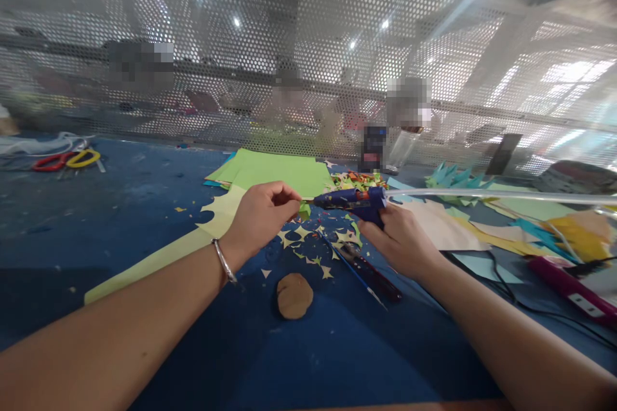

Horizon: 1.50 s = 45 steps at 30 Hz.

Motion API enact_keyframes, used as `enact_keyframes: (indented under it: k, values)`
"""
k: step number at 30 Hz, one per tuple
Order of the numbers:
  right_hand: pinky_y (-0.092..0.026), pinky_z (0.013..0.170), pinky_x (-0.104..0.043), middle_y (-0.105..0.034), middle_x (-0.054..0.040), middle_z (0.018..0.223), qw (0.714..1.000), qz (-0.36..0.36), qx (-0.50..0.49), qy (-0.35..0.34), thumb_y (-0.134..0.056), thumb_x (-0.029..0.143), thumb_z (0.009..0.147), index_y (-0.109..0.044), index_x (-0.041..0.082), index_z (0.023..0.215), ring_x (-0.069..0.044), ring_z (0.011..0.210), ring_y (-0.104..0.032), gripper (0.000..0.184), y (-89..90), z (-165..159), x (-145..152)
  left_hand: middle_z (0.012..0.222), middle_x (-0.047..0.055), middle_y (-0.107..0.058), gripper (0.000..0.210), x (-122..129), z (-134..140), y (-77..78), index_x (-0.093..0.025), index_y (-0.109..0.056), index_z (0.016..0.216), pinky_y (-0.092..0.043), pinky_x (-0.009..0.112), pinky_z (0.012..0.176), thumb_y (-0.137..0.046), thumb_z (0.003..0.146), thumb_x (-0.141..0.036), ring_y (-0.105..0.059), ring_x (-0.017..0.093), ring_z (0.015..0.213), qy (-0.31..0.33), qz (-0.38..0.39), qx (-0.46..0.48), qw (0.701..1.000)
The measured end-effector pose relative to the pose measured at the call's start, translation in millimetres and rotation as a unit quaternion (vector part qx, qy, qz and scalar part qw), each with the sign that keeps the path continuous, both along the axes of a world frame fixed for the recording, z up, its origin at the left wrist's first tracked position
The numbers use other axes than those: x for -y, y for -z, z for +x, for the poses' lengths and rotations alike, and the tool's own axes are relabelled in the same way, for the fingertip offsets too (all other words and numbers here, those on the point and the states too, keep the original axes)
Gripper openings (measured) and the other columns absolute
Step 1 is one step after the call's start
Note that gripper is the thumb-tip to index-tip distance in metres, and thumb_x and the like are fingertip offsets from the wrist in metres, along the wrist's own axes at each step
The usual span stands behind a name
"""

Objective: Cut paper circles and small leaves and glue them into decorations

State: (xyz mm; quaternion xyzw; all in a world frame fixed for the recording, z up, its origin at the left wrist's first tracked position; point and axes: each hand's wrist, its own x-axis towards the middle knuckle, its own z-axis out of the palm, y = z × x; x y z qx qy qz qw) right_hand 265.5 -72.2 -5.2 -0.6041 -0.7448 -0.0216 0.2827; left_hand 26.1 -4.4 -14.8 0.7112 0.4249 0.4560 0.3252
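My right hand (405, 237) grips a blue hot glue gun (349, 199) by its handle, nozzle pointing left. A long clear glue stick (482, 194) runs out of its back to the right. My left hand (265, 215) pinches a small green paper piece (304, 210) right at the nozzle tip; whether the two touch I cannot tell. Below the hands, a round brown disc (294, 296) lies on the blue table. Pale paper scraps (296, 237) are scattered between my hands, beside a dark-handled tool (371, 270) and a thin blue stick (351, 266).
Green paper sheets (279, 170) are stacked behind my left hand. Scissors with red and yellow handles (84, 159) lie far left. A purple power strip (573, 289) with a black cord and coloured papers (578, 231) are at right. A perforated metal screen (216, 77) stands behind the table.
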Motion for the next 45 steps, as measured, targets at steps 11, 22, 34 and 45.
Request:
enact_keyframes:
  k: [11, 22, 34, 45]
  values:
    - [-0.031, 0.052, -0.031, -0.049, -0.0001, 0.055, 0.997, -0.028, -0.057, 0.044, -0.053, 0.042, 0.084, -0.039, 0.025, 0.058, -0.017, 0.052, -0.05, 0.034, 3.8, 5.8, -5.2, 0.065, 0.001, -0.067, 0.006, 3.6, 4.0, -3.5, -0.018, -0.07, 0.075, -0.049, 0.025, 0.058, -0.071, 0.075, -0.024, -0.061, 0.013, 0.058, 0.016, -0.047, 0.054, 0.997]
    - [-0.046, 0.04, -0.027, -0.057, 0.0032, 0.048, 0.949, -0.194, -0.246, 0.045, -0.056, 0.05, 0.091, -0.047, 0.023, 0.075, -0.016, 0.04, -0.058, 0.033, 21.6, 20.6, -25.5, 0.077, 0.004, -0.072, 0.011, 5.6, 8.0, -6.7, -0.017, -0.071, 0.082, -0.053, 0.028, 0.072, -0.074, 0.075, -0.024, -0.066, 0.014, 0.071, 0.041, -0.116, 0.147, 0.981]
    - [-0.035, 0.051, -0.027, -0.052, 0.0009, 0.05, 0.975, -0.179, -0.07, 0.109, -0.06, 0.054, 0.088, -0.051, 0.021, 0.058, -0.015, 0.047, -0.053, 0.045, 21.9, 31.3, -31.3, 0.077, 0.001, -0.071, 0.014, 13.8, 12.2, -7.5, -0.016, -0.066, 0.079, -0.057, 0.03, 0.077, -0.077, 0.072, -0.02, -0.068, 0.013, 0.069, 0.06, -0.165, 0.193, 0.965]
    - [-0.044, 0.065, -0.025, -0.064, -0.0024, 0.083, 0.991, 0.022, -0.093, -0.098, -0.056, 0.041, 0.097, -0.067, 0.019, 0.089, -0.014, 0.069, -0.057, 0.026, 6.6, -13.7, 5.6, 0.074, 0.001, -0.07, 0.019, 25.3, 19.9, -7.7, -0.017, -0.063, 0.076, -0.058, 0.03, 0.078, -0.08, 0.073, -0.024, -0.07, 0.015, 0.073, 0.071, -0.184, 0.194, 0.961]
